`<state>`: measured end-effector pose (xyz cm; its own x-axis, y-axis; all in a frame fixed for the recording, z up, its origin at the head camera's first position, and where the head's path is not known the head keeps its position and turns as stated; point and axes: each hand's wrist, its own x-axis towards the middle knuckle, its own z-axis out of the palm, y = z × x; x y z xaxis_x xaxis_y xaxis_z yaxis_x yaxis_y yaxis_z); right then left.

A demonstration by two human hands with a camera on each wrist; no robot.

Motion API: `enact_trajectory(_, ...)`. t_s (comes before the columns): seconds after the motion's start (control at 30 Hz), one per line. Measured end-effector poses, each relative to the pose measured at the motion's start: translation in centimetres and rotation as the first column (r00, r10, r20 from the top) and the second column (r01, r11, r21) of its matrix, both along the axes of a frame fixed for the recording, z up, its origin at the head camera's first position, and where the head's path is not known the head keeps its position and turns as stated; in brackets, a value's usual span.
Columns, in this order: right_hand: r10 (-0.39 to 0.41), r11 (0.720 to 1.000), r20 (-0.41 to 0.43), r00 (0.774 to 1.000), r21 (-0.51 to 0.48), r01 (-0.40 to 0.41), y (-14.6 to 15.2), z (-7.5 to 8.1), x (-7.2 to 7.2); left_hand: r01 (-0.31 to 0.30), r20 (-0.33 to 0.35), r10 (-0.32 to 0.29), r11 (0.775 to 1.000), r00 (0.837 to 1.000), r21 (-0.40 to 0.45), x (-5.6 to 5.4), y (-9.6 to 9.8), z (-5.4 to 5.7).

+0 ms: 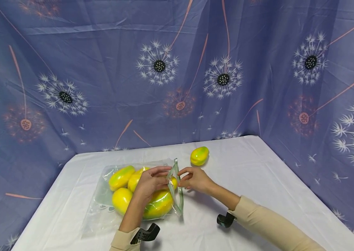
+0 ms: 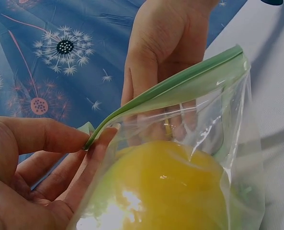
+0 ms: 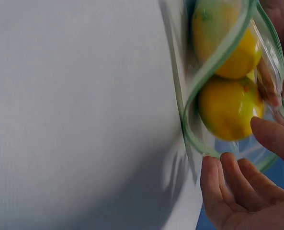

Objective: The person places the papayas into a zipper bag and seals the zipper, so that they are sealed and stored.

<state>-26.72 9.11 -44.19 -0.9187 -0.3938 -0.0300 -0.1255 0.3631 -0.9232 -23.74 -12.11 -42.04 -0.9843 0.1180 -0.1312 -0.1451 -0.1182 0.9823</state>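
Observation:
A clear zip bag [image 1: 103,188] with a green-edged mouth lies on its side, holding several glossy yellow-green mangoes [image 1: 122,178]. My left hand [image 1: 148,184] lies over the bag near its mouth. In the left wrist view, its thumb and finger pinch the green zip edge [image 2: 132,103]. Across the opening is my right hand [image 1: 197,179], fingers loosely bent with no mango among them. The right wrist view has its fingertips [image 3: 210,167] at the green rim [image 3: 192,103], thumb apart; the mouth gapes before two mangoes. One loose mango [image 1: 199,156] sits beyond the right hand.
A white cloth [image 1: 236,164] covers the table. Behind it and along its sides hangs a blue curtain [image 1: 117,69] with dandelion prints. A black wrist camera [image 1: 145,234] is strapped at the left sleeve, another black camera [image 1: 225,220] at the right.

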Motion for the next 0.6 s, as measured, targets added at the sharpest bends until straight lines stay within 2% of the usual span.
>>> enact_trajectory(0.2,-0.06,0.996,-0.049,0.997,0.061,0.063,1.1,1.2,-0.6,0.006,-0.003,-0.006,1.0,1.0,-0.008,0.0,0.0,-0.1)
enact_trajectory(0.33,-0.127,0.985,-0.109,0.986,0.106,0.138,2.2,2.1,-1.3,0.005,-0.013,-0.006,1.0,1.0,-0.013,0.0,0.0,-0.1)
enact_trajectory(0.6,-0.215,0.969,-0.164,0.963,0.091,0.231,4.5,3.2,-2.8,0.004,-0.012,-0.004,1.0,1.0,-0.012,0.1,0.0,-0.1)
